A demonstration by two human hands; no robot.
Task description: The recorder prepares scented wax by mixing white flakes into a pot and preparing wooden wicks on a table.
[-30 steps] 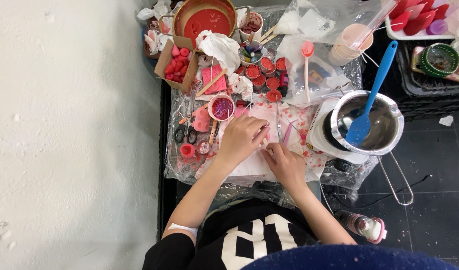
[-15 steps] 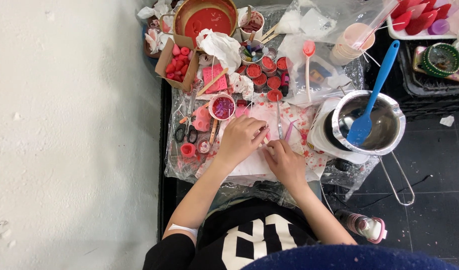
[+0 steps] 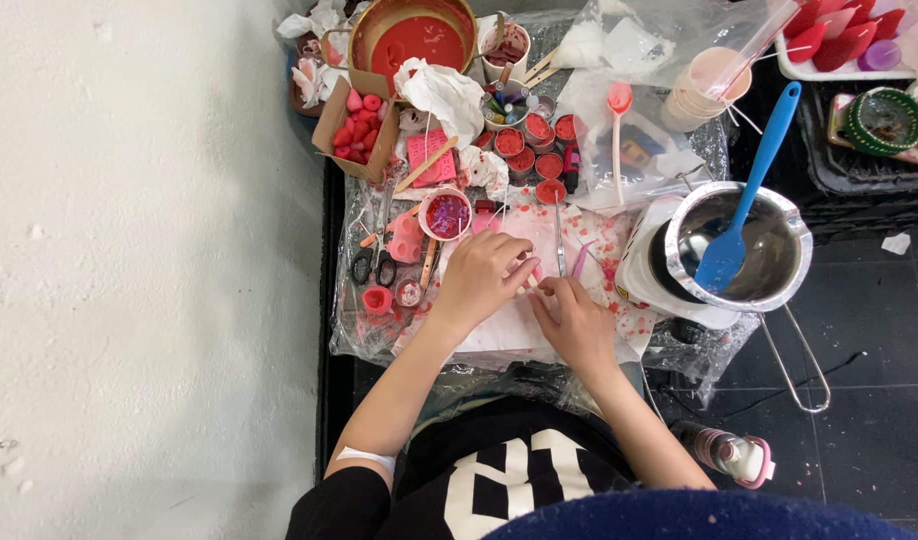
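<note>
The person's left hand [image 3: 479, 278] and right hand [image 3: 576, 322] meet over a white sheet of paper towel [image 3: 509, 330] spread on the plastic-covered counter [image 3: 364, 345]. Both hands curl inward with fingertips nearly touching; between them a small pale object seems pinched, but it is too small and too hidden to identify, so whether either grip is truly clenched on something cannot be told.

Just beyond the left grip stands a small round white cup of purple-red glitter [image 3: 446, 214], and to its outer side lie a pair of black-handled scissors [image 3: 374, 262] and a small pink silicone mould [image 3: 406, 238]. Further beyond the left grip sits an open brown cardboard box of pink and red wax shapes [image 3: 355, 122], and beyond that a large copper-coloured bowl of red wax [image 3: 415, 38].

Ahead of both hands a cluster of small round tins filled with red wax [image 3: 531, 150] stands together. Off to the outer side of the right grip, well apart, a steel melting pot [image 3: 769, 250] holds a blue silicone spatula [image 3: 744, 215], resting on a white heater base [image 3: 651, 270]. Near the right forearm a pink and white bottle [image 3: 727, 452] lies on the dark floor [image 3: 859, 440].
</note>
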